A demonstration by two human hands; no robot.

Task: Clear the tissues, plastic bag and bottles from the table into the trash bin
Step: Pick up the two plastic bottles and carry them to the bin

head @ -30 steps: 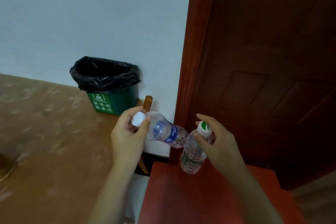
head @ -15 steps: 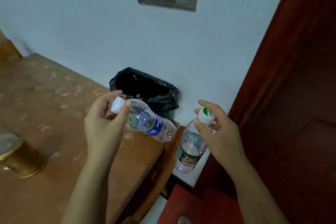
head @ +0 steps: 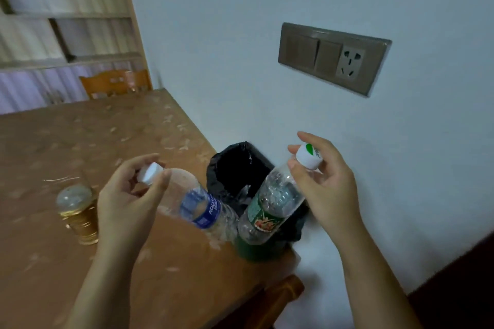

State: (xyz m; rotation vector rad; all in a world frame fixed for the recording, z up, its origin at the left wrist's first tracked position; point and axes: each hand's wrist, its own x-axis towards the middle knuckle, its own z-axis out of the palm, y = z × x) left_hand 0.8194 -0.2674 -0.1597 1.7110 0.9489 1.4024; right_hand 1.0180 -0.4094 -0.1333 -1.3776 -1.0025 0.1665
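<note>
Two bare hands, two plastic bottles, one trash bin, one jar, one chair, one wall plate.

Nearest: both forearms reach in from the bottom edge. The left hand [head: 125,203] is closed by thumb and fingertips around the white cap end of the blue-label bottle [head: 199,208]. That bottle lies tilted, cap up-left, base down-right, held in the air over the table [head: 80,136] with its base near the bin's near edge. The right hand [head: 324,181] pinches the white-and-green cap of the green-label bottle [head: 270,205] between thumb and fingers; the other fingers are curled loosely. This bottle hangs slanting, cap up-right, base down-left, its lower half in front of the bin's opening. The two bottle bases are just beside each other; whether they touch cannot be told. Both bottles look clear and mostly empty.

Next: the trash bin [head: 254,251], green body with a black liner [head: 235,168], stands on the table's right corner against the wall, between and just beyond the two hands.

Left of the left hand: a gold-coloured jar [head: 80,216] with a clear domed lid, on the table, blurred.

Farther: a wooden chair [head: 115,83] back at the table's far edge; shelving behind it. On the wall, a brown switch-and-socket plate [head: 332,57].
</note>
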